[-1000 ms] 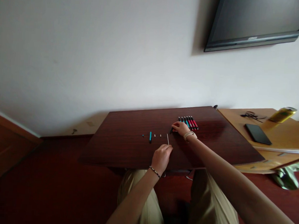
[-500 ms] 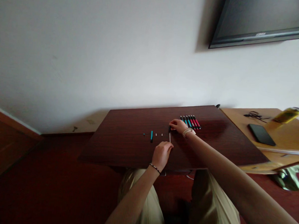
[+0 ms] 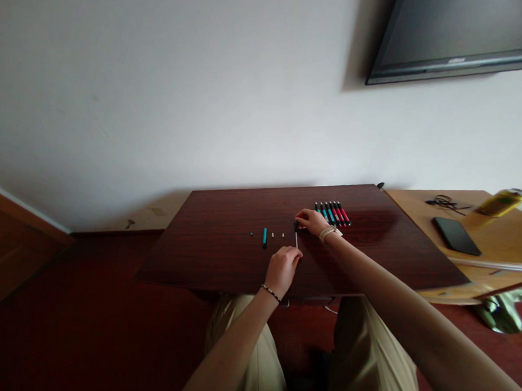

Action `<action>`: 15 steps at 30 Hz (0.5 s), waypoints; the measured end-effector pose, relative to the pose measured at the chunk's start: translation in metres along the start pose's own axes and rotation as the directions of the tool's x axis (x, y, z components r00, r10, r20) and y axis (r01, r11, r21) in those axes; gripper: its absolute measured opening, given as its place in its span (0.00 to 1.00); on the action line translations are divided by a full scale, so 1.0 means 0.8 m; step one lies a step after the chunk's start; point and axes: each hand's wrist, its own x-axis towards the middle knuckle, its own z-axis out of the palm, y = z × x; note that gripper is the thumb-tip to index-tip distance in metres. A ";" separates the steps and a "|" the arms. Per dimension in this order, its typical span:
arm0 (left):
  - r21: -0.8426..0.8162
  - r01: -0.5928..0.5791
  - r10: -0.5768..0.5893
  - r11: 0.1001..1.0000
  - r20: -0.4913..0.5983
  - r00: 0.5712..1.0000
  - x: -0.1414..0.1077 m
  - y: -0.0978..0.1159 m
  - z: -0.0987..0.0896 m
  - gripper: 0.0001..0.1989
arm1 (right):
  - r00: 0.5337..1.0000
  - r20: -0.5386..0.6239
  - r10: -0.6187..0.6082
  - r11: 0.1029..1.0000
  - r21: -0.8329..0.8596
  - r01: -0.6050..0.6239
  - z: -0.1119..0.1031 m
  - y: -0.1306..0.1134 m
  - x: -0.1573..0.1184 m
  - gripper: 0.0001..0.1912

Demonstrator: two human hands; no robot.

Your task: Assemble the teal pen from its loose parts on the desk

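Over the dark table, my left hand is closed in a pinch on the lower end of a thin white pen refill. The fingers of my right hand pinch a small black pen part at the refill's upper end. Whether the refill sits inside that part, I cannot tell. To the left lie two tiny pale pieces, a teal pen barrel with a dark lower end, and a tiny teal piece. Beyond my right hand is a row of several teal and red pens.
A lighter wooden table adjoins on the right, bearing a black phone, a dark cable and a yellow can-like object. A television hangs on the wall above. At the far right a person's shoe shows.
Almost nothing differs. Both hands keep their pinches on the refill and the black part, and the pieces on the table lie where they were.
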 end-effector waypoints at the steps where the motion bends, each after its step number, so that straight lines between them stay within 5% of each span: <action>1: 0.003 -0.001 0.001 1.000 -0.001 1.000 0.000 0.000 0.000 0.08 | 1.000 0.013 0.004 1.000 0.012 -0.004 0.001 -0.001 -0.001 0.04; 7: 0.003 -0.010 0.010 1.000 -0.009 1.000 -0.001 -0.003 0.003 0.08 | 0.993 0.110 0.032 0.992 0.116 -0.045 0.005 -0.005 -0.010 0.05; 12: 0.006 -0.022 0.022 1.000 -0.010 1.000 -0.001 -0.004 0.005 0.08 | 0.990 0.120 0.080 0.974 0.202 -0.103 0.012 -0.005 -0.026 0.23; 15: 0.005 -0.026 0.026 1.000 -0.017 1.000 -0.001 -0.004 0.006 0.08 | 0.990 0.107 0.094 0.965 0.233 -0.117 0.016 -0.004 -0.039 0.23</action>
